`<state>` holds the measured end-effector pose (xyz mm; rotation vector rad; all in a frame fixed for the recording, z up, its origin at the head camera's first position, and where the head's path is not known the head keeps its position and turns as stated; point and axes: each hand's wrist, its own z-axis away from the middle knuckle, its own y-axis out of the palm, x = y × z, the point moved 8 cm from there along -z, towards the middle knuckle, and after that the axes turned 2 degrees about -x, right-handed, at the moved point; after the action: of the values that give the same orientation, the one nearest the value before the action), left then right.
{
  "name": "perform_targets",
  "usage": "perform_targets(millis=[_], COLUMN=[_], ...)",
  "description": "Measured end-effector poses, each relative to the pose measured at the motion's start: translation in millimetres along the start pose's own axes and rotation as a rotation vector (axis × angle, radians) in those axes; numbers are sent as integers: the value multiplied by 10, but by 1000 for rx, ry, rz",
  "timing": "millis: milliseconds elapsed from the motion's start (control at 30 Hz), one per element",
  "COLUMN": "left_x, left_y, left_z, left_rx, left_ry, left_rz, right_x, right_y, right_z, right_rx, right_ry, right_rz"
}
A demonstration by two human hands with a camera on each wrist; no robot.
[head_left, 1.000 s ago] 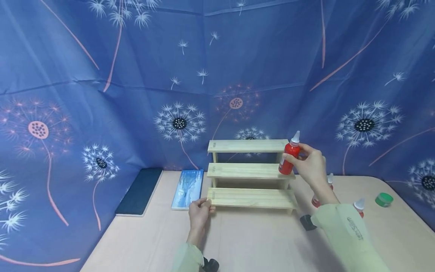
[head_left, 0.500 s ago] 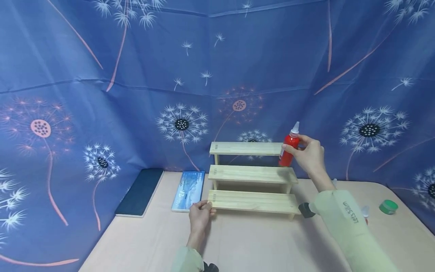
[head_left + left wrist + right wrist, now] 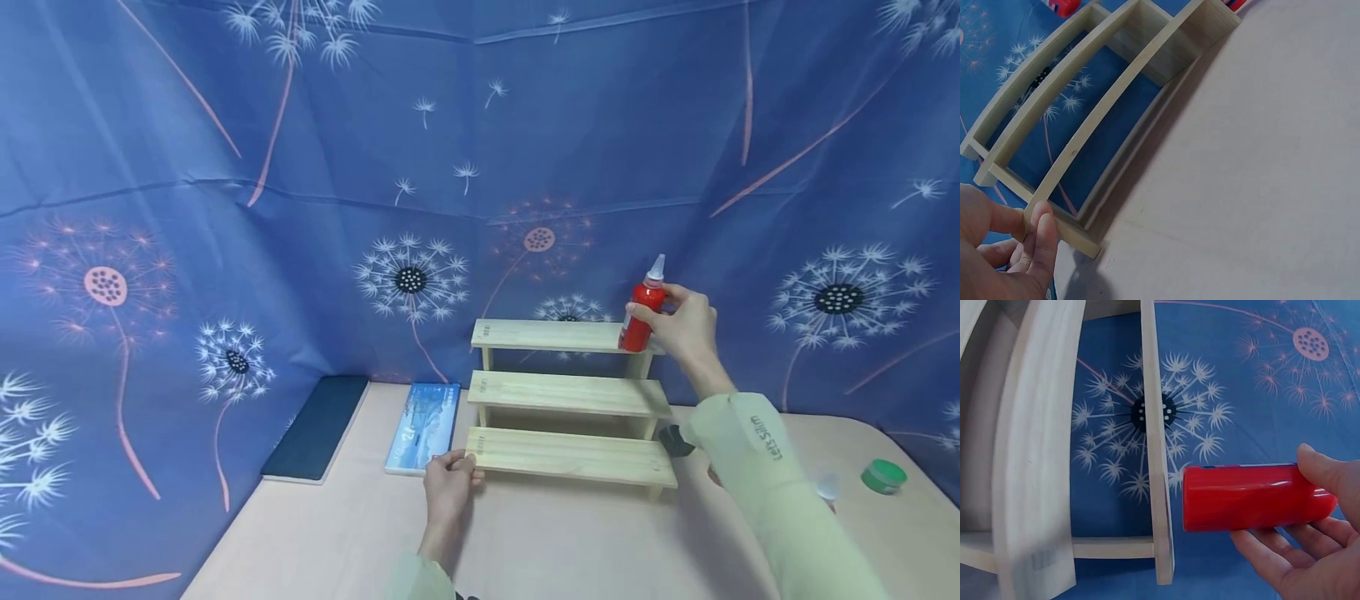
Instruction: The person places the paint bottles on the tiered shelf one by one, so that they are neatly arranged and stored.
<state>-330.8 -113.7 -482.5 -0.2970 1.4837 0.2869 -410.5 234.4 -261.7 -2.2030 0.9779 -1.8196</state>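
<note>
A pale wooden three-step display stand [image 3: 564,392] stands on the table against the blue curtain. My left hand [image 3: 447,493] pinches the left end of its lowest step, thumb and fingers around the board's corner in the left wrist view [image 3: 1019,240]. With its nozzle upward, a red squeeze bottle [image 3: 641,321] is in my right hand [image 3: 688,329], gripped between thumb and fingers. It overlaps the right end of the top step in the head view. The right wrist view puts the bottle's base [image 3: 1194,499] close over that step's board [image 3: 1159,456].
A dark flat book [image 3: 315,427] and a blue-and-white box [image 3: 424,427] lie left of the stand. At the right sits a green-lidded jar [image 3: 884,476]. Another bottle's nozzle [image 3: 828,487] shows past my right sleeve [image 3: 780,492]. The patterned curtain [image 3: 322,150] hangs close behind.
My right hand has raised the red bottle from the middle step's height to the top step. The left hand keeps its hold on the lowest step. The head view has shifted slightly.
</note>
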Motion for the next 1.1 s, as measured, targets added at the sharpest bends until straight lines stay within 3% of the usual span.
perform_targets(millis=[300,533,833,1100], left_x=[-24,-10,-3,-19], left_y=[10,9,5,11], left_z=[9,8,30,31], left_rx=[-3,-6,-3,-13], left_ry=[23,6,8,16], left_rz=[7,-26,-47,-40], right_x=[36,46,-46,-4], right_y=[37,89,124,155], right_z=[-142,-222,-255,-273], right_rx=[10,5,7,18], right_ry=[5,-17,-2,-40], right_rz=[2,41,17,48])
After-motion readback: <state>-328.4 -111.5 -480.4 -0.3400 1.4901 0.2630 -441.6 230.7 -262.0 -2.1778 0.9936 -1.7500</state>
